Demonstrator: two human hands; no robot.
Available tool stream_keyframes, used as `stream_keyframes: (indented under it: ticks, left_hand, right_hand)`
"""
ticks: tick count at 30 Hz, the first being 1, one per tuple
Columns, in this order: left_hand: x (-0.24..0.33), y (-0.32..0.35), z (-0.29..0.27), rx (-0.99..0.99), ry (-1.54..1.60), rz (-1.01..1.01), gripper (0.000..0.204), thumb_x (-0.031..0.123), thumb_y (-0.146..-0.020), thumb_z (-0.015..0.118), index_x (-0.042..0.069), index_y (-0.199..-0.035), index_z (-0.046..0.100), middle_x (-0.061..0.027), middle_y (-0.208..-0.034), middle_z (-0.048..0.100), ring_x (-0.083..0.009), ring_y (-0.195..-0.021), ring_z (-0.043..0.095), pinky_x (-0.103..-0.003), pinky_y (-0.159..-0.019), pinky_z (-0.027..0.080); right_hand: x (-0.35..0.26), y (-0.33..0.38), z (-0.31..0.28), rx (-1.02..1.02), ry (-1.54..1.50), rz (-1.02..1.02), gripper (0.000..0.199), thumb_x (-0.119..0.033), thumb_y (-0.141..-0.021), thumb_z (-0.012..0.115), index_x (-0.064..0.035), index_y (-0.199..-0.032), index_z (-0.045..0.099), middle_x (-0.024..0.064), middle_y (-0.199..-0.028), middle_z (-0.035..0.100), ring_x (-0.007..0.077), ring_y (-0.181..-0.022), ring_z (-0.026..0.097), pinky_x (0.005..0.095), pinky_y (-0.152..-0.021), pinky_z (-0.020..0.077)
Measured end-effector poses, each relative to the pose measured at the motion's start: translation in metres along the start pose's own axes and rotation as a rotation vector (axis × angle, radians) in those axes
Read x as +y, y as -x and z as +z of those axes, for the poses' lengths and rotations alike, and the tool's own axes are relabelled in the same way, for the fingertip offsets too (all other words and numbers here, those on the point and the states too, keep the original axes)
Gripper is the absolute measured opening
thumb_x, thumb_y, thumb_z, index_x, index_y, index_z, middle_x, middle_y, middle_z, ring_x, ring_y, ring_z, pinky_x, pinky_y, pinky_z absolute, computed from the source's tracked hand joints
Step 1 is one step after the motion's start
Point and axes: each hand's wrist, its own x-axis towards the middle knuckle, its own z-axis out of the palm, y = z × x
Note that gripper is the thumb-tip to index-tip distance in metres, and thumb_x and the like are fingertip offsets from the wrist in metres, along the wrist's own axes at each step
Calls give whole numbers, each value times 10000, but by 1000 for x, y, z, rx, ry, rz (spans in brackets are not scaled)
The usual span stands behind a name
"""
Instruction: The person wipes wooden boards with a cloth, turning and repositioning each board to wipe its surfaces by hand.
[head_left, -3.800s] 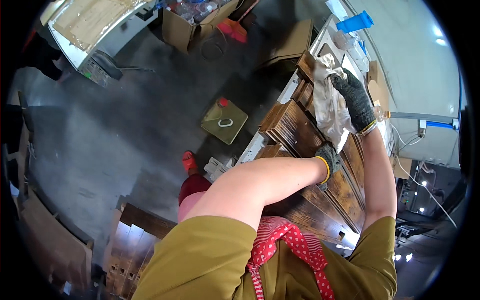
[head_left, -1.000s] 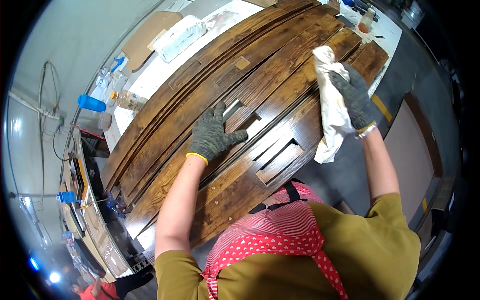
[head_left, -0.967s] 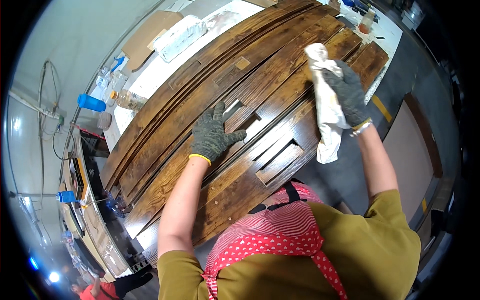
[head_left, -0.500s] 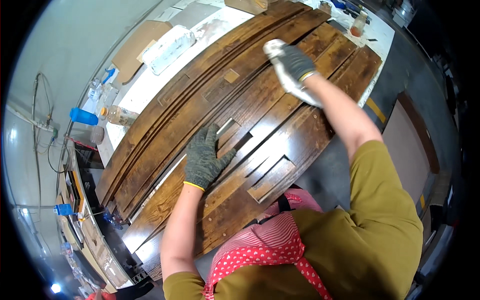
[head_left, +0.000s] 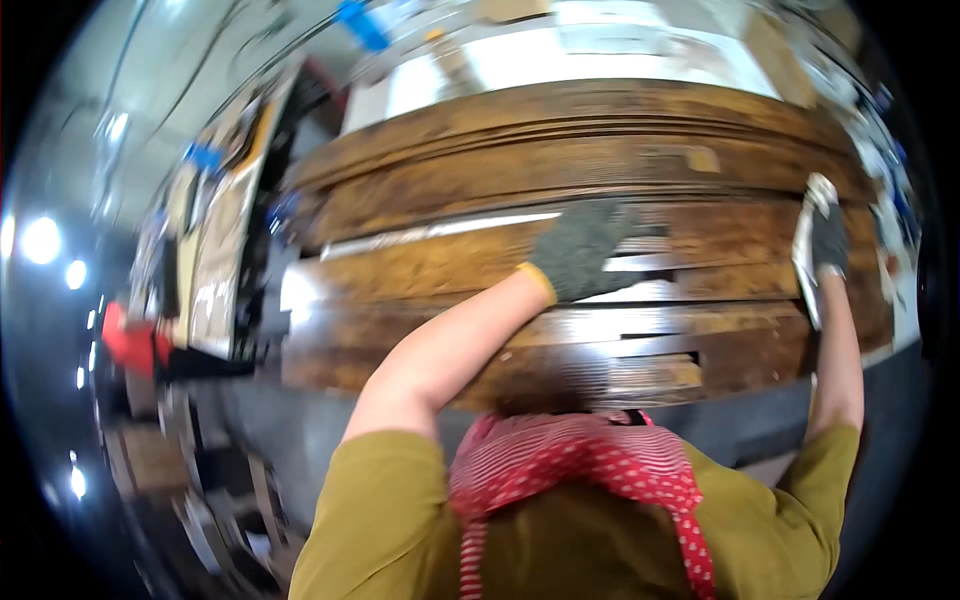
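Clutching a white rag (head_left: 806,245) in our gloved right hand (head_left: 828,238) at the dark wooden panel's (head_left: 450,265) right end, we laid our gloved left hand (head_left: 582,250) flat and open mid-panel.

Left hand (head_left: 585,255) flat on wooden panel (head_left: 450,270) mid; right hand (head_left: 828,240) with cloth (head_left: 803,262) at right end.

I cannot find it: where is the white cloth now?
In the head view, the white cloth is far right, under the gloved right hand, on the dark wooden panel.
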Motion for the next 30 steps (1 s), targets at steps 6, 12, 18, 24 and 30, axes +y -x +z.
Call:
stream_keyframes:
  ticks: [6, 12, 18, 24, 30]
  left_hand:
    - [-11, 21, 4, -9, 0, -83, 782, 582, -847, 548, 31, -1385, 411, -244, -1387, 441, -408, -1290, 409, -475, -1102, 289]
    - [-73, 113, -37, 16, -29, -234, 626, 466, -864, 573, 81, -1351, 485, -168, -1373, 487, -343, -1297, 418, -440, -1108, 303]
    - [-213, 367, -154, -9, -475, -1059, 652, 484, -891, 545, 197, -1443, 349, -203, -1437, 382, -376, -1320, 364, -437, -1106, 296]
    - [-321, 519, -129, -156, -187, -784, 669, 415, -916, 532, 177, -1486, 274, -255, -1501, 266, -435, -1287, 417, -399, -1076, 345]
    - [-269, 429, -138, 158, 357, -1224, 662, 487, -919, 549, 88, -1411, 359, -225, -1267, 543, -369, -1223, 493, -389, -986, 416]
  right_hand:
    - [-74, 102, 176, -429, 717, -290, 306, -216, -937, 541, -16, -1163, 595, 209, -1130, 632, 335, -1015, 610, 394, -891, 474]
    - [-29, 47, 106, -295, 724, -88, 435, -302, -923, 568, 28, -1207, 570, 258, -1155, 615, 375, -1063, 602, 380, -904, 457]
    - [-69, 50, 76, -200, 723, 28, 543, -329, -896, 614, 30, -1292, 517, 218, -1250, 591, 296, -1171, 558, 352, -978, 408]
    - [-166, 159, 329, -872, 609, -782, 145, -112, -909, 515, -69, -997, 621, 130, -874, 626, 245, -758, 597, 395, -724, 501]
    - [-220, 292, 549, -852, 260, -791, 236, -86, -797, 558, -67, -1016, 644, 171, -903, 641, 314, -844, 640, 425, -806, 507]
